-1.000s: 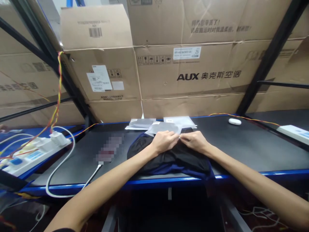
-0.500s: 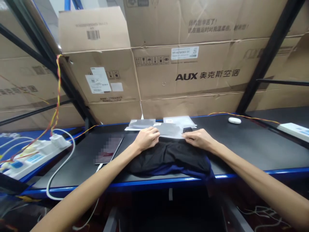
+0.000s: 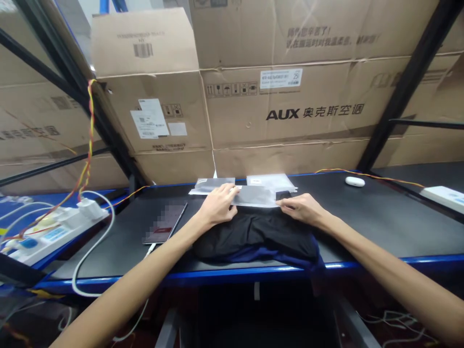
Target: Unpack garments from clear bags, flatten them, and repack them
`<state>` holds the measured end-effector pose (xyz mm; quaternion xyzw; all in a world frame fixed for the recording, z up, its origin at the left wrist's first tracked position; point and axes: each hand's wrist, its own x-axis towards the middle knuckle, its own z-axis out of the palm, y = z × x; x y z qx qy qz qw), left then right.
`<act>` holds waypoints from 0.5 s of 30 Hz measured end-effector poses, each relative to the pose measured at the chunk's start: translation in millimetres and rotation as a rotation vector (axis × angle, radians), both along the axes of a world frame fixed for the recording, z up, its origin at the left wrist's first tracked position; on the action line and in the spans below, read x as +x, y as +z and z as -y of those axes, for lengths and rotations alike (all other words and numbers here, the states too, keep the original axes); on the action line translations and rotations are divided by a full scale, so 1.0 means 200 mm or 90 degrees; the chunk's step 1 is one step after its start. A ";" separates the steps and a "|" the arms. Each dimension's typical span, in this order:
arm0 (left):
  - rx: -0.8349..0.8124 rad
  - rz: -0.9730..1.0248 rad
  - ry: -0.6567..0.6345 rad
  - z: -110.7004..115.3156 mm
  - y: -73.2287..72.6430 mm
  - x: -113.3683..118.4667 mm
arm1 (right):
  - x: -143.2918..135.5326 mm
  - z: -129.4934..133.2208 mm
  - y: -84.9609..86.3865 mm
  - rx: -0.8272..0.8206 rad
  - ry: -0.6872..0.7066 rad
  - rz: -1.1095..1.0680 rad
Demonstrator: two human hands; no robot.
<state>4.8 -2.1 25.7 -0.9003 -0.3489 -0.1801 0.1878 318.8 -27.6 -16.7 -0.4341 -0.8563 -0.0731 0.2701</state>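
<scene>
A frosted, translucent plastic bag [image 3: 255, 196] lies along the far edge of a bunched black cloth [image 3: 250, 237] with dark blue fabric showing along its front. My left hand [image 3: 218, 204] rests at the bag's left end, fingers stretched over it and the thumb held apart below. At the right corner, my right hand [image 3: 303, 209] is closed in a pinch on the bag, just above the cloth. Behind, two more clear bags lie flat: one at left [image 3: 213, 183] and one at right [image 3: 271, 181].
A phone [image 3: 165, 224] with a white cable sits left of the cloth. A white oval case [image 3: 355, 181] lies at back right. Power strips stand at left [image 3: 54, 232] and right [image 3: 444, 199]. Large cartons [image 3: 308, 130] wall off the back, between black shelf posts.
My left hand has loosened from a closed grip, its fingers now extended over the bag and thumb apart. My right hand keeps its pinch. The view has shifted slightly.
</scene>
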 end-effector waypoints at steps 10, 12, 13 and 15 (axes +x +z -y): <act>0.063 0.028 -0.060 -0.04 -0.05 0.15 | -0.03 0.03 0.02 0.044 -0.044 -0.061; 0.097 0.058 -0.039 -0.07 -0.02 0.10 | -0.05 0.04 0.04 0.027 -0.043 -0.097; 0.107 0.071 -0.022 -0.09 0.00 0.07 | -0.07 0.05 0.04 0.007 -0.032 -0.105; 0.107 0.096 0.036 -0.15 0.02 -0.02 | -0.10 0.07 0.05 -0.052 0.016 -0.090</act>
